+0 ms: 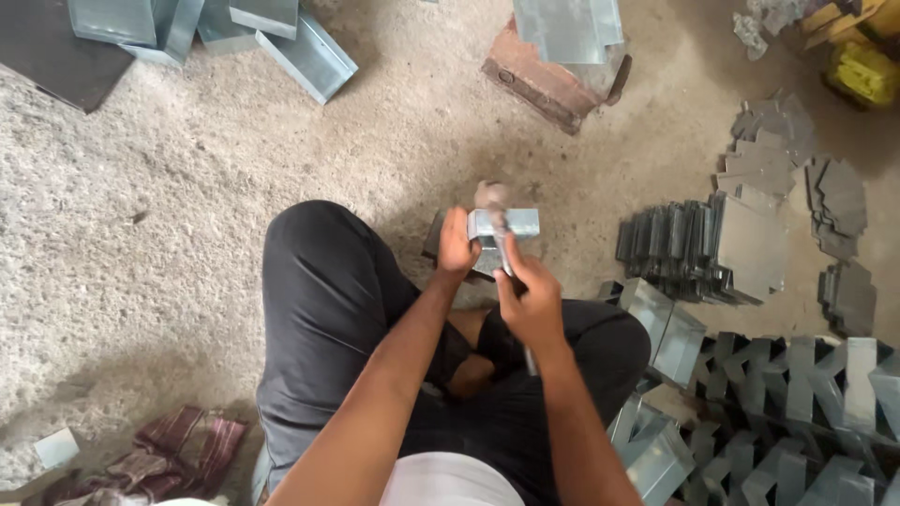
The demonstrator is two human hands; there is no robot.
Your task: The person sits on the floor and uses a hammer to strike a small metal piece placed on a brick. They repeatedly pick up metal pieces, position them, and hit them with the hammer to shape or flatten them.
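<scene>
While I look down through the head camera, I see the person sitting cross-legged on a gritty concrete floor [187,206], both bare hands working in front of the knees. The left hand [457,245] is closed on the left end of a small folded sheet-metal piece [506,225], a pale grey channel that sits just beyond the knees, near the middle of the scene. The right hand [531,305] is wrapped tight around the handle of a hammer [497,211]; its head is blurred right over the metal piece, so I cannot tell whether it touches it. Under the piece I make out a dark block, mostly hidden.

To the right, a tight row of dark grey flat blanks [675,248] stands on edge, and further right loose cut blanks [787,159] lie scattered flat. Near right, finished folded channels [797,403] are heaped close beside the person's leg. Far centre, a reddish brick [534,80] carries a few shiny sheets [567,28]. Far left, open rectangular metal boxes [281,37] lie next to a dark board [52,52]. Far right corner, a yellow object [862,73] shows, too blurred to identify. Near left, a striped maroon cloth [178,450] is crumpled on the floor. I see no labels or signs anywhere.
</scene>
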